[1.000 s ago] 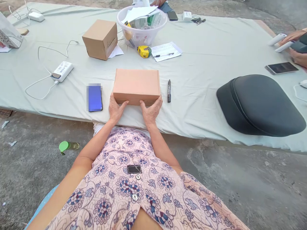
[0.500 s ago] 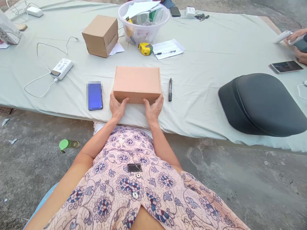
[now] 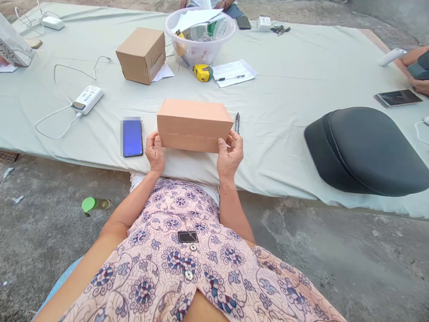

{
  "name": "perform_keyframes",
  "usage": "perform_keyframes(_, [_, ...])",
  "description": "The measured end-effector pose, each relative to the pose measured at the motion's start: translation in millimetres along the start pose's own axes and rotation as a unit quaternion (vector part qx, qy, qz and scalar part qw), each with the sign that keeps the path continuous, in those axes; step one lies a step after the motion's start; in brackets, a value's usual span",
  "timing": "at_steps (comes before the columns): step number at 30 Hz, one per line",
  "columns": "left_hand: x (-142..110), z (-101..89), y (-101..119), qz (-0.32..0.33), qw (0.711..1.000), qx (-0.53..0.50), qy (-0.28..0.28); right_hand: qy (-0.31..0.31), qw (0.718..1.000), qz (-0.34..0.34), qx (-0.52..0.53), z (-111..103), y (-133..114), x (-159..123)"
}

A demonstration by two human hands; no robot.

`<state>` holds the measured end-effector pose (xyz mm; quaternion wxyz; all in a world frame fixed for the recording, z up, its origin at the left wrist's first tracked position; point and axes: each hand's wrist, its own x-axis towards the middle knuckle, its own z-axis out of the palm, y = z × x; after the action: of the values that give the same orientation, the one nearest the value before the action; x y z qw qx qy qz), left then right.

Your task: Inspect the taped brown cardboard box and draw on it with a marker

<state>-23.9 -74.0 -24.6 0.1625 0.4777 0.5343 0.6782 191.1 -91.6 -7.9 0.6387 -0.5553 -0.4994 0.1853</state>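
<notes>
A brown cardboard box (image 3: 194,127) is held between my two hands at the near edge of the cloth-covered table (image 3: 278,85). It is tilted so that its front face, crossed by a thin seam, shows more than its top. My left hand (image 3: 155,154) grips its left end, thumb on the front corner. Around the lower right corner is my right hand (image 3: 230,154), its thumb against the front face. A black marker (image 3: 237,121) lies just behind my right hand, partly hidden by it. Left of the box rests a phone (image 3: 132,137) with a blue screen.
Behind stand a second carton (image 3: 140,56) and a white basket (image 3: 201,49) of odds and ends. A yellow tape measure (image 3: 203,73) and a paper with a pen (image 3: 234,74) lie nearby. A black cushion-like object (image 3: 367,150) and another person's hand (image 3: 418,85) are at right.
The box has tipped, bringing its front face into fuller view. My right hand has shifted right to its corner and my left hand slightly left.
</notes>
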Motion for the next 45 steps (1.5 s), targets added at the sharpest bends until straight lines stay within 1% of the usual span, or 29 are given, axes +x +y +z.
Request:
perform_keyframes(3, [1, -5.3, 11, 0.023, 0.999, 0.025, 0.010, 0.016, 1.000, -0.009, -0.004, -6, -12, 0])
perform_keyframes(6, [1, -7.3, 15, 0.026, 0.999, 0.036, 0.003, 0.020, 1.000, -0.013, -0.009, -9, -21, 2])
perform_keyframes(12, [-5, -3.4, 9, 0.031, 0.996, 0.026, -0.085, 0.004, 1.000, -0.004, -0.010, -11, -31, 6])
perform_keyframes(15, [-7, -1.6, 7, 0.020, 0.994, 0.016, -0.106, 0.004, 1.000, 0.002, -0.006, -12, -33, 5])
perform_keyframes(17, [-6, -2.0, 11, 0.022, 0.994, 0.015, -0.106, 0.001, 1.000, -0.001, 0.000, -14, -35, 5])
perform_keyframes(20, [-3, -4.6, 22, 0.026, 0.996, 0.021, -0.088, -0.013, 1.000, -0.022, 0.005, -21, -41, 5])
perform_keyframes(23, [2, -7.7, 35, 0.020, 0.997, 0.024, -0.068, -0.034, 0.998, -0.047, -0.018, -29, -48, 5])
perform_keyframes(26, [5, -10.0, 42, 0.021, 0.998, 0.027, -0.062, -0.061, 0.995, -0.061, -0.048, -34, -52, 4])
perform_keyframes(29, [4, -10.3, 42, 0.016, 0.997, 0.039, -0.064, -0.077, 0.993, -0.055, -0.070, -32, -50, 2])
perform_keyframes(32, [3, -7.3, 39, 0.011, 0.996, 0.044, -0.082, -0.077, 0.993, -0.026, -0.080, -26, -42, 1])
perform_keyframes(36, [4, 1.9, 36, -0.002, 0.993, 0.005, -0.119, -0.075, 0.994, -0.005, -0.078, -18, -36, 4])
perform_keyframes(39, [5, 9.1, 34, -0.014, 0.992, -0.009, -0.124, -0.070, 0.995, 0.003, -0.069, -14, -34, 7])
perform_keyframes(42, [5, 12.5, 32, -0.018, 0.992, -0.011, -0.123, -0.063, 0.995, 0.000, -0.073, -11, -33, 7])
perform_keyframes(45, [5, 12.1, 30, -0.013, 0.992, -0.004, -0.126, -0.049, 0.994, -0.021, -0.091, -7, -30, 7])
